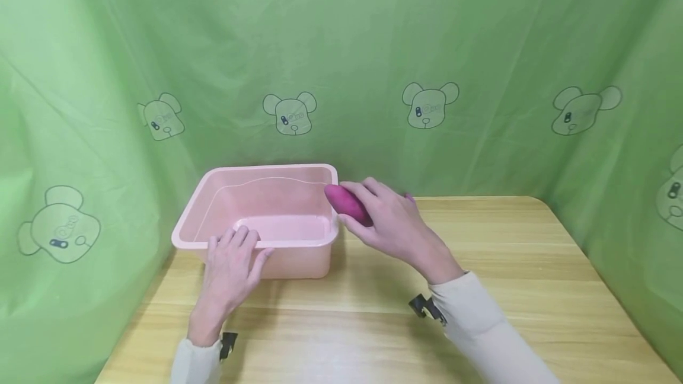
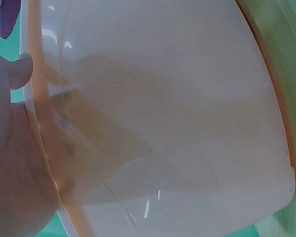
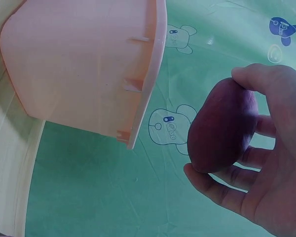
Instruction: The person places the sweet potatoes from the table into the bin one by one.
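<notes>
A pink plastic basin (image 1: 301, 261) stands on the table, left of the middle. My left hand (image 1: 232, 268) holds its near rim, fingers hooked over the edge; in the left wrist view the thumb (image 2: 20, 71) lies at the rim and the outer wall fills most of the picture. In my right hand (image 1: 392, 218) is a purple-red sweet potato (image 1: 347, 203), pinched between thumb and fingers just by the basin's right rim. The right wrist view shows the sweet potato (image 3: 222, 128) whole, apart from the basin's side wall (image 3: 79, 64). No contents are visible inside the basin.
The light wooden table (image 1: 496, 265) extends to the right and in front. A green curtain (image 1: 363, 28) with bear-head prints closes off the back and both sides. A small purple bit (image 1: 409, 197) shows behind my right hand; its kind is hidden.
</notes>
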`<act>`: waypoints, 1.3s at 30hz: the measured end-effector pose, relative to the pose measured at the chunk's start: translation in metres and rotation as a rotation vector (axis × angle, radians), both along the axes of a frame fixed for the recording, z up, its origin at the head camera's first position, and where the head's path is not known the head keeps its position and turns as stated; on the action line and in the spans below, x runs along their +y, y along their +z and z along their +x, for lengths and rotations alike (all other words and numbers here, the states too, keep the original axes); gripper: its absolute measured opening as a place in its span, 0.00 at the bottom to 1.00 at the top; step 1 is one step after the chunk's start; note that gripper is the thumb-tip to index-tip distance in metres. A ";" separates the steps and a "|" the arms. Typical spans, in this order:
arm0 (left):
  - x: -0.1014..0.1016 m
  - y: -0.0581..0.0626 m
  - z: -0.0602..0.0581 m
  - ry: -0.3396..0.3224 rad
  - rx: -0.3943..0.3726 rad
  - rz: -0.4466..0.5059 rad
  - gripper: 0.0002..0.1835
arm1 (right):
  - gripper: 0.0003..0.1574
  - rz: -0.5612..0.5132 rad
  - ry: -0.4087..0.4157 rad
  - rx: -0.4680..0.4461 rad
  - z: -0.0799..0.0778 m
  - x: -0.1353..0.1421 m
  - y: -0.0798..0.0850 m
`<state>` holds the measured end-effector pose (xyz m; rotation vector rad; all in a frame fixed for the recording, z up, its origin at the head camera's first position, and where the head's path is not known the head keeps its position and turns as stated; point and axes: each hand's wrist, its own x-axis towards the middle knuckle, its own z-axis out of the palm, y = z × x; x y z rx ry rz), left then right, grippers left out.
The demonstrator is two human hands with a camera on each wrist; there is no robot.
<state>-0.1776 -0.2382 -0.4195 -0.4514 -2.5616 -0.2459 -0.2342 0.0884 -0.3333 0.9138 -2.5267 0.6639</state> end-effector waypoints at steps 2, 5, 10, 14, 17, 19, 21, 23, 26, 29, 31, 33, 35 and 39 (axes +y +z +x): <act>0.000 0.000 0.000 0.000 -0.001 0.001 0.21 | 0.35 0.014 -0.002 0.000 -0.001 -0.001 0.001; 0.000 0.000 0.000 -0.001 -0.001 0.001 0.21 | 0.36 0.025 0.014 0.006 -0.005 -0.004 0.001; 0.000 0.000 0.000 -0.003 0.003 0.001 0.20 | 0.35 0.026 0.046 0.008 -0.010 -0.008 0.001; 0.000 -0.001 0.001 -0.002 0.003 0.005 0.20 | 0.34 0.030 0.059 0.001 -0.015 -0.013 0.002; 0.000 -0.001 0.000 -0.002 0.004 0.007 0.20 | 0.34 0.028 0.066 0.001 -0.018 -0.016 0.002; 0.000 -0.001 0.000 -0.005 0.005 0.009 0.20 | 0.34 0.026 0.070 0.006 -0.019 -0.018 0.002; 0.000 -0.001 0.000 -0.008 0.006 0.010 0.20 | 0.34 0.026 0.074 0.013 -0.021 -0.019 0.001; 0.000 -0.001 0.000 -0.009 0.005 0.010 0.20 | 0.33 0.024 0.076 0.018 -0.023 -0.021 0.000; -0.001 -0.001 0.000 -0.005 0.003 0.008 0.20 | 0.33 0.021 0.082 0.023 -0.025 -0.024 0.000; -0.001 -0.001 -0.001 -0.002 0.003 0.007 0.21 | 0.33 0.016 0.092 0.022 -0.027 -0.028 0.001; -0.001 -0.002 -0.001 0.000 0.004 0.007 0.21 | 0.34 0.019 0.097 0.021 -0.029 -0.031 0.002; -0.001 -0.002 0.000 -0.002 0.004 0.008 0.20 | 0.33 0.025 0.098 0.021 -0.030 -0.034 0.003; -0.001 -0.002 0.000 -0.002 0.001 0.006 0.20 | 0.33 0.034 0.099 0.022 -0.032 -0.037 0.004; -0.001 -0.001 0.000 -0.004 0.001 0.006 0.20 | 0.33 0.043 0.109 0.032 -0.036 -0.041 0.006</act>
